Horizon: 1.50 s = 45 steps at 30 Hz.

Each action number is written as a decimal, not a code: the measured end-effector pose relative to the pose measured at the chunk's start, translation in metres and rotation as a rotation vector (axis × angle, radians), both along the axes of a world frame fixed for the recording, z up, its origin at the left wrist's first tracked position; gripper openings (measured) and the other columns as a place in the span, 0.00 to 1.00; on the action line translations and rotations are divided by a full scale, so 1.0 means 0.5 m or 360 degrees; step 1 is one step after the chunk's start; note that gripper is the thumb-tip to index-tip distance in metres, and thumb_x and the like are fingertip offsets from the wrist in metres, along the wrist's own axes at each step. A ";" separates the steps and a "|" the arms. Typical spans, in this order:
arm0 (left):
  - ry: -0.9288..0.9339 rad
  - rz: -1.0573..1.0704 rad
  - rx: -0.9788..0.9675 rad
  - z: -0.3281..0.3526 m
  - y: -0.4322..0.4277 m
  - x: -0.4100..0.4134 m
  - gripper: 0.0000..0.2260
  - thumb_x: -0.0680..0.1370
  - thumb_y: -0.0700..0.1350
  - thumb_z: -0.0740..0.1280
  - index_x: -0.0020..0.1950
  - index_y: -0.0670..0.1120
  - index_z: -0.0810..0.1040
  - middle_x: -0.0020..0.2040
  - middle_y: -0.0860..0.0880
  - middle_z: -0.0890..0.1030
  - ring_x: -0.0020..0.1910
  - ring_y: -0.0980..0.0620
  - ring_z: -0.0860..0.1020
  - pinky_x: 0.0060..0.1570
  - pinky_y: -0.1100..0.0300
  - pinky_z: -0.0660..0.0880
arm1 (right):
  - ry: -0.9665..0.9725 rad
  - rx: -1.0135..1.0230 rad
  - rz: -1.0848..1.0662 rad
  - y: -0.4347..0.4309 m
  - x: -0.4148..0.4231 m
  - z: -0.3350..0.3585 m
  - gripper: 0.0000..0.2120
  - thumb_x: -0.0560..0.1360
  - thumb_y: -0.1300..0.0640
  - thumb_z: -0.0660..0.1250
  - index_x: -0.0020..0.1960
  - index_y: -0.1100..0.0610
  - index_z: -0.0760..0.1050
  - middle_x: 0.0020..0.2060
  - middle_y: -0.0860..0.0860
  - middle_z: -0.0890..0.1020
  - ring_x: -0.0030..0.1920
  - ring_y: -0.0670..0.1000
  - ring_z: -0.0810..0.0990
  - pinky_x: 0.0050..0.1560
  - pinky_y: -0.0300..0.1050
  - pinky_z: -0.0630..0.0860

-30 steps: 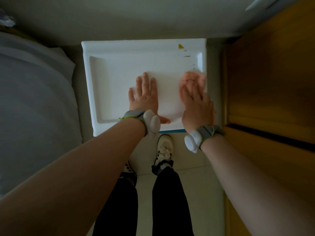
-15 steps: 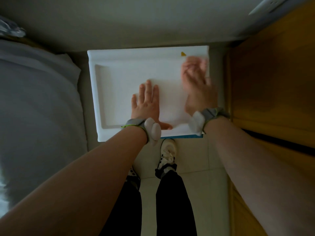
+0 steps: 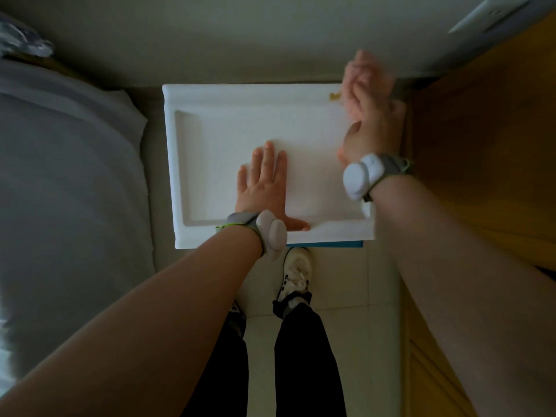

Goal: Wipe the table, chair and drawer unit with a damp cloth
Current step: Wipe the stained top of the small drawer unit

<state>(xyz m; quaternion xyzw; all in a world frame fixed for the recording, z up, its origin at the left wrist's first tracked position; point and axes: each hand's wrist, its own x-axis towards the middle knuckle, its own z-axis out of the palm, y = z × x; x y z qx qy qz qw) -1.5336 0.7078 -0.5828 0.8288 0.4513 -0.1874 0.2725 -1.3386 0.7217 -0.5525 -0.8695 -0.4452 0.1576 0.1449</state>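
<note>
2 hands (image 3: 261,188) (image 3: 373,121), 2 wristbands (image 3: 270,233) (image 3: 364,176), 1 pink cloth (image 3: 362,67), 1 white drawer unit (image 3: 210,130)

One view only: wide-angle camera on the person's head, looking steeply down, close above the white drawer unit (image 3: 210,164). Frame layout: wall (image 3: 240,40) at 12 o'clock, grey bedding (image 3: 60,191) at 9, wooden furniture (image 3: 481,145) at 3, the person's legs (image 3: 301,356) at 6.

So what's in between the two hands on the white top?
Nothing at all. In the head view, only bare white top lies between the left hand and the right hand.
</note>
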 end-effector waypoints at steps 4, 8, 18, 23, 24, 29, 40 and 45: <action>-0.0011 0.0014 0.0002 -0.005 0.000 -0.003 0.64 0.56 0.71 0.71 0.75 0.46 0.36 0.76 0.46 0.34 0.75 0.43 0.35 0.70 0.45 0.38 | 0.0254 -0.0177 0.0330 0.026 -0.057 -0.026 0.32 0.74 0.68 0.51 0.75 0.46 0.58 0.76 0.45 0.57 0.74 0.51 0.56 0.73 0.45 0.54; -0.0022 -0.0001 -0.0039 0.006 0.004 -0.005 0.61 0.59 0.70 0.71 0.75 0.46 0.35 0.75 0.45 0.33 0.75 0.44 0.35 0.72 0.45 0.40 | 0.0101 0.0010 0.0640 0.016 -0.067 -0.015 0.36 0.70 0.72 0.56 0.75 0.51 0.58 0.75 0.48 0.61 0.72 0.53 0.61 0.64 0.51 0.65; 0.0102 0.0552 0.0442 0.033 0.099 -0.103 0.52 0.66 0.66 0.69 0.76 0.48 0.41 0.76 0.39 0.39 0.75 0.37 0.40 0.70 0.43 0.41 | -0.0129 -0.0374 0.0434 0.009 -0.040 -0.028 0.39 0.72 0.62 0.60 0.77 0.58 0.45 0.77 0.58 0.48 0.76 0.59 0.45 0.75 0.55 0.43; -0.0132 0.0959 0.0147 0.028 0.130 -0.161 0.49 0.70 0.56 0.72 0.76 0.45 0.41 0.77 0.42 0.45 0.75 0.39 0.50 0.72 0.47 0.55 | 0.0005 -0.0203 0.0542 0.026 -0.118 -0.042 0.37 0.72 0.65 0.56 0.78 0.55 0.45 0.77 0.57 0.47 0.76 0.59 0.43 0.75 0.58 0.45; -0.0183 0.0965 0.0138 0.028 0.133 -0.167 0.46 0.71 0.54 0.71 0.76 0.45 0.42 0.77 0.43 0.46 0.75 0.40 0.53 0.71 0.48 0.58 | 0.0000 -0.0196 0.0577 0.034 -0.134 -0.045 0.37 0.72 0.64 0.57 0.78 0.54 0.45 0.77 0.57 0.48 0.76 0.59 0.43 0.75 0.57 0.45; -0.0310 0.0975 0.0149 0.029 0.155 -0.210 0.32 0.77 0.43 0.61 0.77 0.46 0.49 0.77 0.48 0.53 0.69 0.42 0.65 0.63 0.51 0.67 | -0.0007 -0.0105 0.0757 0.074 -0.231 -0.047 0.34 0.74 0.63 0.57 0.77 0.54 0.49 0.77 0.57 0.51 0.77 0.57 0.46 0.75 0.51 0.46; -0.0587 0.1108 0.0037 -0.001 0.155 -0.275 0.21 0.77 0.50 0.63 0.69 0.46 0.68 0.62 0.46 0.76 0.61 0.46 0.74 0.55 0.62 0.66 | -0.0035 -0.0116 0.1135 0.153 -0.367 -0.038 0.32 0.74 0.60 0.57 0.77 0.51 0.52 0.76 0.59 0.55 0.76 0.60 0.50 0.75 0.54 0.48; -0.0686 0.1281 -0.0119 -0.005 0.148 -0.286 0.21 0.76 0.52 0.64 0.69 0.52 0.68 0.56 0.54 0.77 0.57 0.50 0.75 0.51 0.63 0.66 | 0.0106 -0.0179 0.1306 0.186 -0.401 -0.041 0.29 0.75 0.60 0.57 0.73 0.44 0.60 0.77 0.54 0.52 0.77 0.57 0.46 0.74 0.52 0.44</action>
